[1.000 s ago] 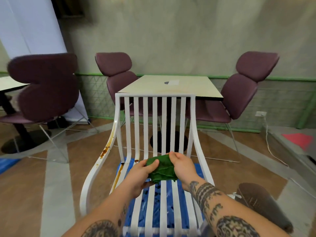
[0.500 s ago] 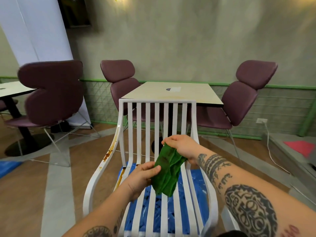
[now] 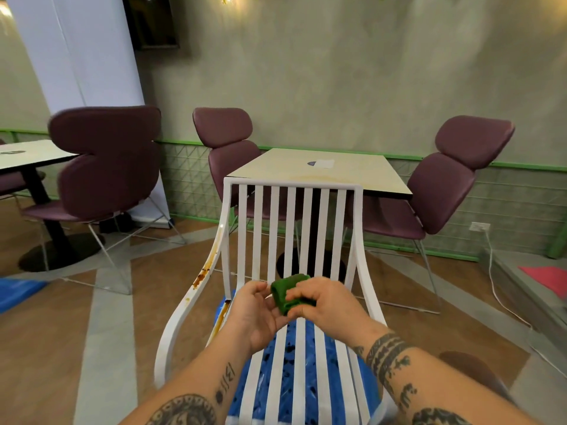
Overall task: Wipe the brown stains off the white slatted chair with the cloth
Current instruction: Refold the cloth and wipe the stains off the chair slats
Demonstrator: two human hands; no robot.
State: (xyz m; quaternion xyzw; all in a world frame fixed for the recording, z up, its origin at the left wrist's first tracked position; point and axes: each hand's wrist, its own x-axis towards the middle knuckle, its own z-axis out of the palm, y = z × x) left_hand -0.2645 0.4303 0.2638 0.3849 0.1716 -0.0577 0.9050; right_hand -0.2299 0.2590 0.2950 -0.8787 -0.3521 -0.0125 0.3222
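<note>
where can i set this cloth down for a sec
The seat slats nearest you, between the left armrest and right armrest, are bare. So is the near part of the table behind the backrest, short of the paper. Crowded: the seat's back, where the left hand and right hand meet at the cloth. The left armrest carries brown stains.
</note>
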